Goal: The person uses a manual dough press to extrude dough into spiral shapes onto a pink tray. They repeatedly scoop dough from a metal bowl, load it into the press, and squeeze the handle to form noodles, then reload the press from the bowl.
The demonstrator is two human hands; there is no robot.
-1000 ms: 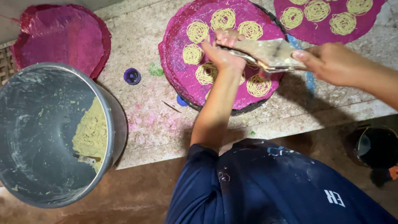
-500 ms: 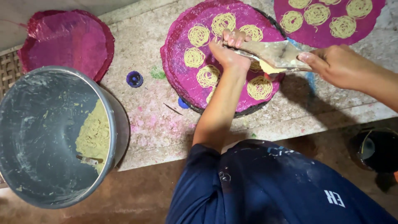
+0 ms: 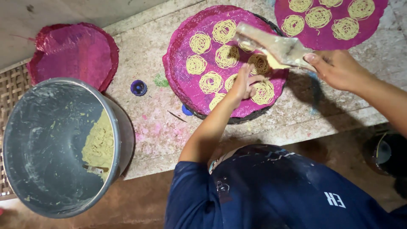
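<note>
A round pink mat (image 3: 180, 72) on a dark tray carries several yellow noodle spirals (image 3: 200, 42). My left hand (image 3: 242, 85) is down on this mat between two spirals at its near side, fingers curled against the surface. My right hand (image 3: 337, 68) grips the handle end of a dough-smeared press tool (image 3: 275, 47), held tilted above the mat's right part. A lump of yellow dough shows at the tool's underside.
A second pink mat (image 3: 328, 40) with spirals lies at the top right and a bare pink mat (image 3: 74, 53) at the far left. A grey bucket (image 3: 42, 140) with yellow dough (image 3: 99, 142) stands at the left. A blue cap (image 3: 138, 87) lies on the stone slab.
My left hand has let go of the tool's front end and dropped onto the mat. The tool has lifted and tilted in my right hand. The view has shifted right.
</note>
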